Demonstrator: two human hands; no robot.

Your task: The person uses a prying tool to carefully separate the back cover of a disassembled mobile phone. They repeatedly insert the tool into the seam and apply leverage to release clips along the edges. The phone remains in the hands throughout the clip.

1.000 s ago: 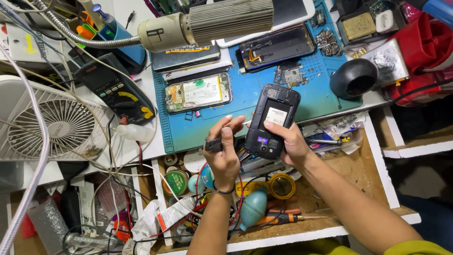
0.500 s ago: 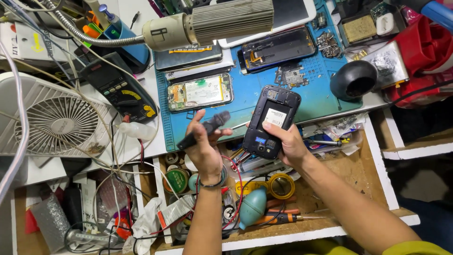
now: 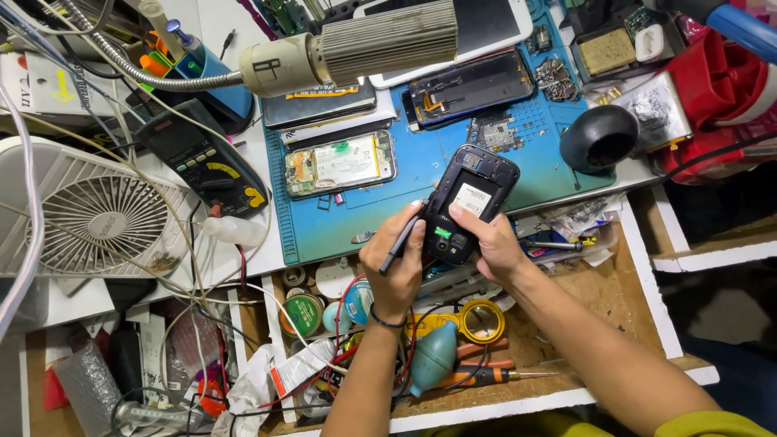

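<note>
Black opened-back mobile phone point(image 3: 468, 206), centre frame, above the blue silicone work mat point(image 3: 558, 166). Right hand point(image 3: 490, 243) clamped on its lower end at 5 o'clock; left hand point(image 3: 396, 263) at 8 o'clock, closed round a slim dark tool point(image 3: 402, 241). Advice: brace the phone firmly, work the tool tip gently. Grey-hooded lamp point(image 3: 356, 44) at 12 o'clock.

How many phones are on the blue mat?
4 that I can tell: an opened phone at its left, a dark phone behind that, a black opened phone mid-mat, and a white phone at the top. The lamp may hide more.
</note>
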